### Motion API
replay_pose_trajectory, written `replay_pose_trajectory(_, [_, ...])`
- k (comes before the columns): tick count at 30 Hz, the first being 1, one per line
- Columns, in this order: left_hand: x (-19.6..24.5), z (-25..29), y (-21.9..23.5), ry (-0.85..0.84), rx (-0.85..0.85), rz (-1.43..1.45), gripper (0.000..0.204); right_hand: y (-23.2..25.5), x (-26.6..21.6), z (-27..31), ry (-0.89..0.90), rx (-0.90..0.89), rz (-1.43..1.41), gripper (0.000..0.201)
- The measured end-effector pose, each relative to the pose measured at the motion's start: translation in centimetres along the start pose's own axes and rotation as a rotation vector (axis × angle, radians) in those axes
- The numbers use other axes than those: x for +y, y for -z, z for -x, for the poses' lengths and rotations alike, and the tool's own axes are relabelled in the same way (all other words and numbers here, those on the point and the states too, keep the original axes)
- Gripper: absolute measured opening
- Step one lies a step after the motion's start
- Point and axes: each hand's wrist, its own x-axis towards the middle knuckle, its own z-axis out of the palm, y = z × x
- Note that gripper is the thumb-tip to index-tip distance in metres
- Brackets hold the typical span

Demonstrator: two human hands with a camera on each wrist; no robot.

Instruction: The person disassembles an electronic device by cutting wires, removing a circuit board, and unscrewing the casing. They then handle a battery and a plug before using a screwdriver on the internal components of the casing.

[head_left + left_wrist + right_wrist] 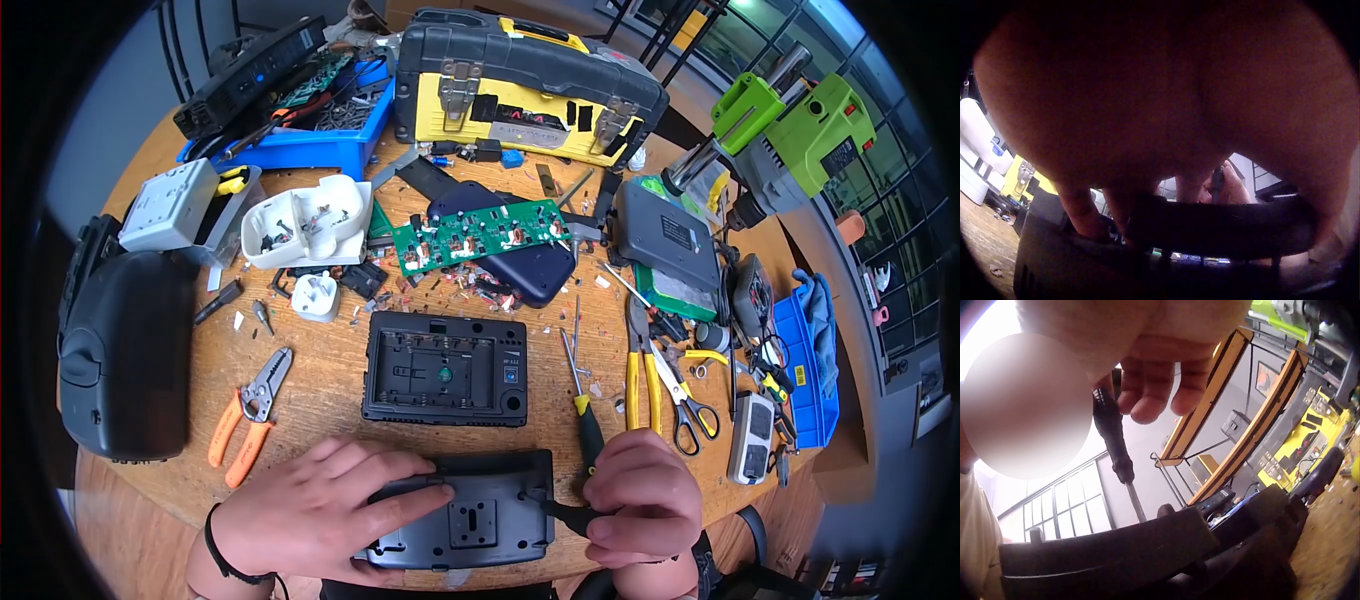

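Note:
A black plastic casing (515, 490) with a slotted square panel lies at the table's near edge. My left hand (320, 510) grips it from the left, with fingers over its far side and top and the thumb by the near edge. My right hand (645, 495) holds a black-handled screwdriver (1113, 437) at the casing's right end. In the right wrist view the metal shaft points down at the casing, its tip hidden behind the casing's edge. Just beyond lies a second black casing part (508, 395), its open battery compartment facing up.
Orange-handled wire strippers (250, 415) lie left. Right are a green-handled screwdriver (588, 425), yellow-handled pliers (640, 365) and scissors (690, 410). A green circuit board (480, 238) rests among scraps, before a yellow-black toolbox (530, 90). A green drill (800, 140) stands back right.

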Motion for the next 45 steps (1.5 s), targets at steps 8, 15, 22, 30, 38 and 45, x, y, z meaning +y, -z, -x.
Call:
replay_pose_trajectory(8, [0.1, 0.1, 0.2, 0.008, -0.023, 0.004, 0.080, 0.7, 0.3, -0.1, -0.072, -0.062, 0.045, 0.022])
replay_pose_trajectory(15, [0.7, -0.3, 0.2, -0.025, -0.066, -0.035, 0.081, 1.5, 2.4, 1.8, -0.235, 0.260, -0.279, 0.028])
replay_pose_trajectory(22, [3.0, 0.0, 0.3, 0.068, -0.078, -0.082, 0.086, 4.3, 6.6, 1.4, -0.356, 0.711, -0.306, 0.022])
replay_pose_trajectory(30, [5.2, 1.4, 0.1, 0.076, -0.023, -0.253, 0.098, 4.8, 11.1, 2.6, -0.467, 0.821, -0.388, 0.019])
replay_pose_trajectory(38, [8.7, 1.9, 4.3, 0.053, 0.022, -0.347, 0.028, 4.4, 11.0, 2.6, -0.519, 0.777, -0.463, 0.015])
replay_pose_trajectory(45, [6.9, -1.2, 8.1, 0.133, -0.065, -0.429, 0.008, 4.5, 12.2, 3.2, -0.558, 0.796, -0.451, 0.006])
